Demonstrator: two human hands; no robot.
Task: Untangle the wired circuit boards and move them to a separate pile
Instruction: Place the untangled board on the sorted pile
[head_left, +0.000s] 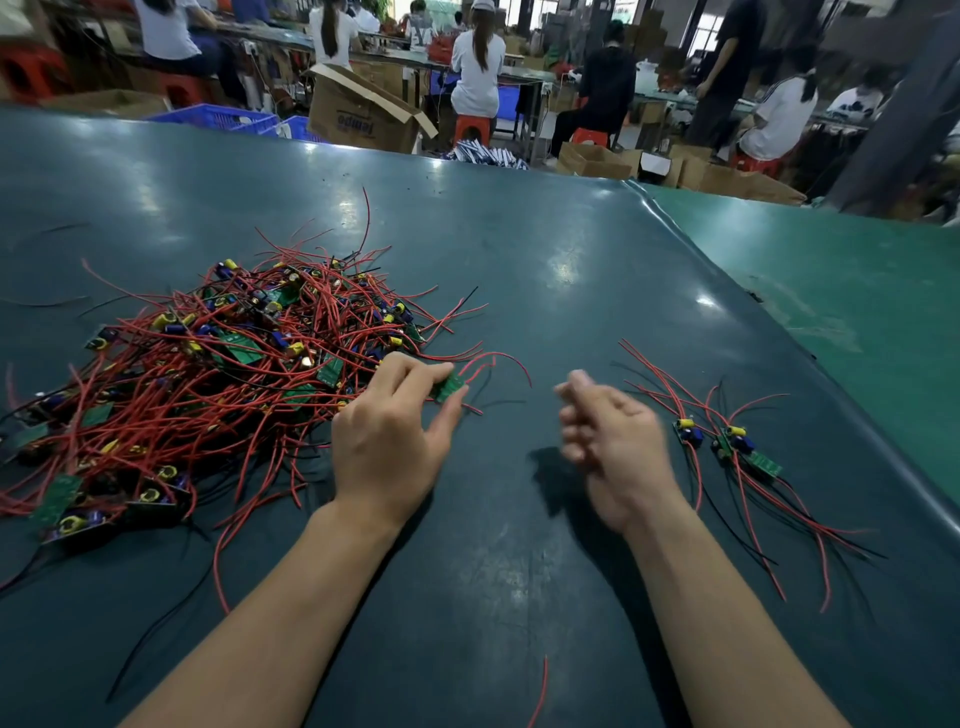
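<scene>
The tabletop (519, 260) is covered with a smooth, dark teal sheet, rubbery in look and glossy enough to throw back white lamp glare; small scuffs and specks dull it in places. At the right of the frame a lighter green sheet (831, 291) looks more matt. The tangled pile (208, 374) at the left shows red and black wires in smooth plastic insulation, flat green circuit boards and shiny yellow and blue capacitor sleeves. Cardboard boxes (358, 111) at the top look matt brown.
</scene>
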